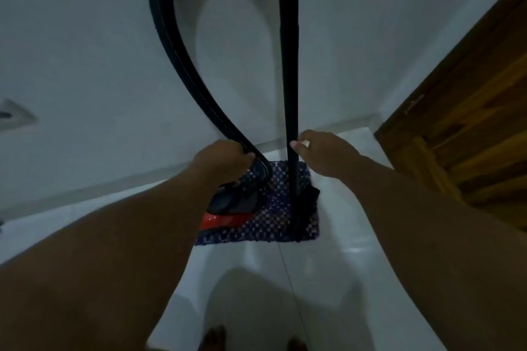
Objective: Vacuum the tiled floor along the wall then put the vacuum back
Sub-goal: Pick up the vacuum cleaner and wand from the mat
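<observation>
Left hand: my left hand (225,155) is wrapped round the thick black ribbed vacuum hose (182,65), fingers curled on it right where it bends down into the machine.
Right hand: my right hand (322,151) is up against the long black rigid vacuum wand (288,65), thumb and fingertips pinching its side, steadying it.
Vacuum body: the red-and-dark-grey canister vacuum (233,208) is low on the blue-and-white chequered woven mat (273,216), close to the white wall (85,51) and its pale skirting; whether it rests fully on the mat I cannot tell.
Wand axis: near upright, long axis running from the mat straight up out of view; its floor head (309,199) is at the bottom, dark and blurred.
Hose line: rises from the canister, arcs up and away, top end out of view.
Handling: wand looks stiff and light, so a hold at mid-height should control it; hose looks flexible and springy, so I'd grip near the canister joint; the canister is probably the heavy part.
Surroundings: glossy white tiled floor (342,265) underfoot, brown wooden door (470,137) to the right.
Stage: looks like parking the vacuum, I'd judge.
</observation>
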